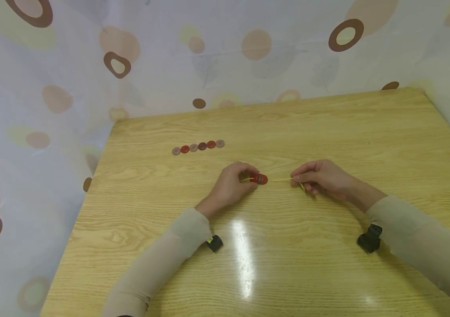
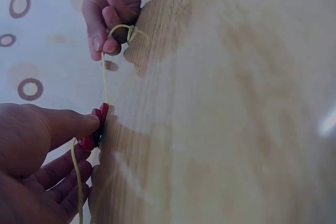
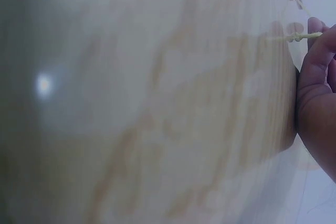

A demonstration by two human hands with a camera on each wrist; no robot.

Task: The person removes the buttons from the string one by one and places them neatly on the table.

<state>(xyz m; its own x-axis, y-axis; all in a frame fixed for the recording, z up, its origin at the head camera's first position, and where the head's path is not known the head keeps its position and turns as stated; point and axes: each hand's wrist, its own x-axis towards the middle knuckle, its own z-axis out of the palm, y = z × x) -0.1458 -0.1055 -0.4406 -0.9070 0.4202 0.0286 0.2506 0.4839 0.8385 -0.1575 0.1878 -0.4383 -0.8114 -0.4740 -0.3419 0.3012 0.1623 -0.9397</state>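
In the head view my left hand (image 1: pixel 230 185) pinches a few red and dark buttons (image 1: pixel 263 179) strung together on a yellow string (image 1: pixel 279 179). The left wrist view has these buttons (image 2: pixel 86 141) between thumb and fingers, with string trailing down past the palm. To the right, my right hand (image 1: pixel 326 180) pinches the string between thumb and fingertips. That stretch between the two hands looks straight. From the right fingers hangs a loose end with a knot (image 2: pixel 130 32). At the right wrist view's edge, part of the right hand (image 3: pixel 317 87) shows.
Several buttons (image 1: pixel 202 146), red, dark red and pinkish-brown, lie in a slanting row on the wooden table (image 1: pixel 308 264), beyond the left hand. A patterned curtain (image 1: pixel 225 53) hangs behind the table's far edge and down its left side.
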